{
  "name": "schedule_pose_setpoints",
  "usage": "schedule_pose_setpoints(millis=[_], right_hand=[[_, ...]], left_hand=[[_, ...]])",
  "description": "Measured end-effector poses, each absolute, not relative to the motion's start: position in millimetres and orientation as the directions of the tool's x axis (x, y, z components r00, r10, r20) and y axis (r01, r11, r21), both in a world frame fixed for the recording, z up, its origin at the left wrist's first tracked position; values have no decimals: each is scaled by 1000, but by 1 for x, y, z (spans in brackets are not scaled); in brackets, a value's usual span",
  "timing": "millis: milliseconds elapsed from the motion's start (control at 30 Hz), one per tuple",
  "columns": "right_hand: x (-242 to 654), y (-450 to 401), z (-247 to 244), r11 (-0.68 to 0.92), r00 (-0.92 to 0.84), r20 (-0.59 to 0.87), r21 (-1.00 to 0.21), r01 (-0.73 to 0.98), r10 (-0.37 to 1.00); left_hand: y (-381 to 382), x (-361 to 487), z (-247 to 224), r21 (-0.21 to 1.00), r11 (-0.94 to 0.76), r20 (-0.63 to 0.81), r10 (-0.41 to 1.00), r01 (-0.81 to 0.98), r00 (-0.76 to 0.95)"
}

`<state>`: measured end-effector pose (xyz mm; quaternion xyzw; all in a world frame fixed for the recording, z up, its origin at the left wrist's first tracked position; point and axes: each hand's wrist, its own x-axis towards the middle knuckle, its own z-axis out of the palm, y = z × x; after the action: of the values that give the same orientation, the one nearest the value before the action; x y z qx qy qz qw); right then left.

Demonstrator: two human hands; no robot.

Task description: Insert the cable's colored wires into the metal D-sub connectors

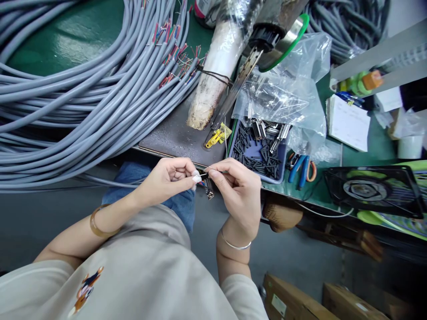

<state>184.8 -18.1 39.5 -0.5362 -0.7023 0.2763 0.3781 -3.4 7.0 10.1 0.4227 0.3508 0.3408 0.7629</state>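
Observation:
Near the table's front edge, my left hand [180, 175] pinches the wired end of a grey cable, its thumb and forefinger on thin wires. A metal connector [209, 188] hangs between my hands, with coloured wires at its side. My right hand [235, 182] is closed in a pinch just right of it, fingertips at a thin wire; a small dark piece seems to be between them. Beyond my right hand, a blue tray [282, 155] holds black sleeves [255, 155] and metal connectors [278, 133].
Grey cables [100, 102] cover the left side. A soldering stand [238, 84], wrapped tube [215, 66] and yellow clip [214, 138] stand ahead. Blue-handled pliers [299, 169], a notepad [348, 122] and a black fan [370, 189] lie to the right.

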Motion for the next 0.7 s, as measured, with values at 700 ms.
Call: schedule_pose_setpoints(millis=[700], right_hand=[[180, -48, 47, 122, 7, 171, -731, 672, 985]], left_hand=[[12, -5, 2, 817, 450, -221, 822, -362, 524]])
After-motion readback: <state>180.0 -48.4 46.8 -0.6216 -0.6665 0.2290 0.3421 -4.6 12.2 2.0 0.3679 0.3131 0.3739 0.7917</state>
